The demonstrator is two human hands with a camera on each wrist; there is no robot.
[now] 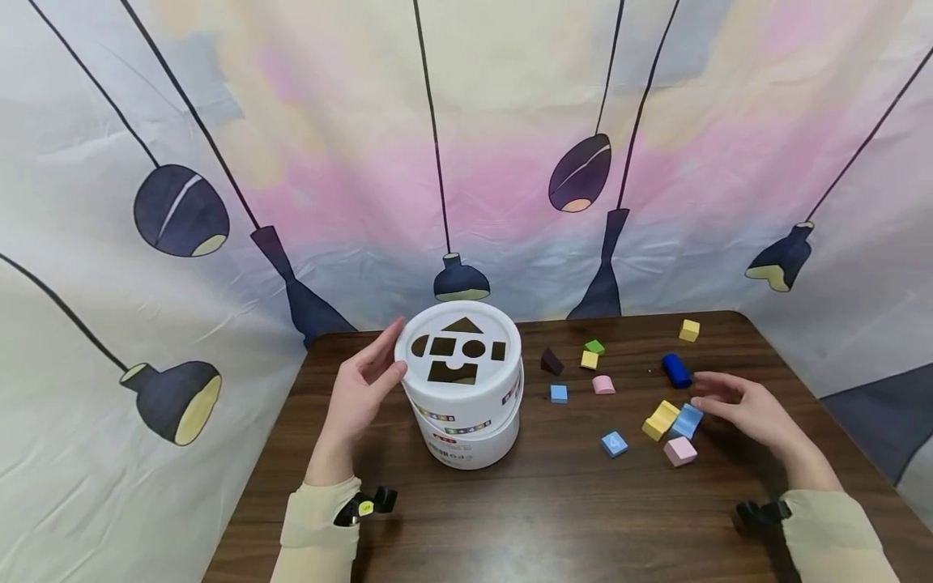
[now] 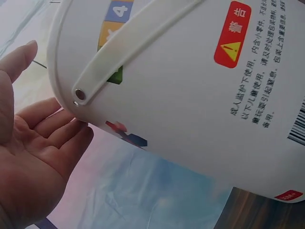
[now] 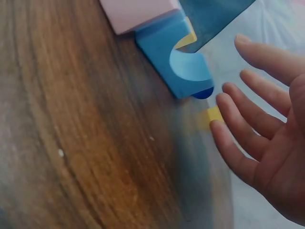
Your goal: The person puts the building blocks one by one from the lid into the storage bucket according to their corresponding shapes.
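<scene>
A white bucket (image 1: 474,449) stands upright on the table, its lid (image 1: 496,372) pierced with shaped holes. My left hand (image 1: 357,397) is at the left side of the lid, with fingers extended along the rim; the left wrist view shows the palm beside the bucket's handle (image 2: 138,45). My right hand (image 1: 747,411) hovers with loosely bent fingers by a blue block with a curved notch (image 1: 687,421). In the right wrist view nothing lies in that hand. Around the blue block are a yellow notched block (image 1: 659,419), a pink block (image 1: 680,451) and a dark blue cylinder (image 1: 676,370).
Between bucket and right hand lie more blocks: a dark wedge (image 1: 551,361), a green one (image 1: 594,346), a pink half-round (image 1: 603,385) and blue ones (image 1: 615,444). A yellow block (image 1: 688,329) sits near the table's back edge. Behind hangs a cloth printed with lamps (image 1: 350,162).
</scene>
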